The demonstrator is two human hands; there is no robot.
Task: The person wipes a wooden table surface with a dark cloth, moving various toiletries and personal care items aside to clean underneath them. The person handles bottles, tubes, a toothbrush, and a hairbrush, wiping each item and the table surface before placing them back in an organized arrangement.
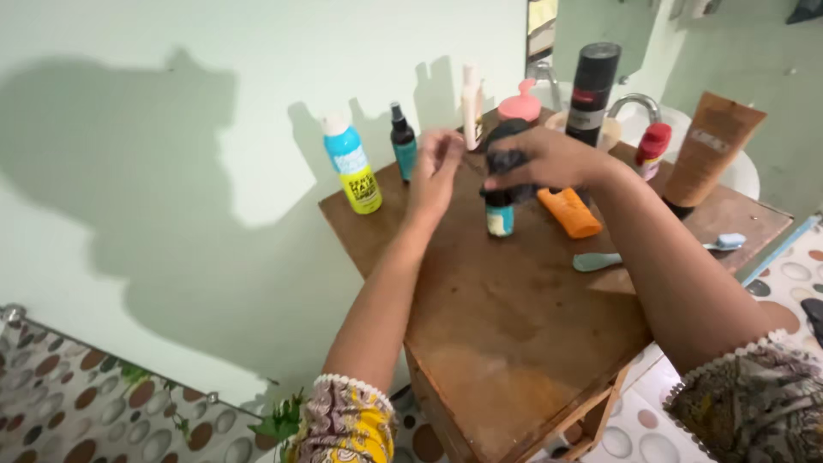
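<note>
From the head camera, the right hand (549, 160) closes over the top of a dark bottle (501, 199) that stands on the wooden table (514, 317). The bottle is upright, its long axis vertical, with the cap end up under the palm and its pale lower band resting on the tabletop. It stands toward the far middle of the table.

The left hand (435, 167) is just left of the bottle, fingers loosely curled with the tips pinched together. Whether it holds anything small cannot be told.

Just right of the bottle lies an orange tube (569, 212) on its side, angled toward the near right. Farther back stand a blue and yellow spray can (352, 165), a small teal spray bottle (403, 141), a slim white bottle (471, 105), a pink-lidded jar (520, 105), a tall black can (592, 93), a red-capped bottle (651, 147) and a brown tube (707, 150) standing on its cap. A pale blue spoon-like tool (597, 261) lies near the right edge.
</note>
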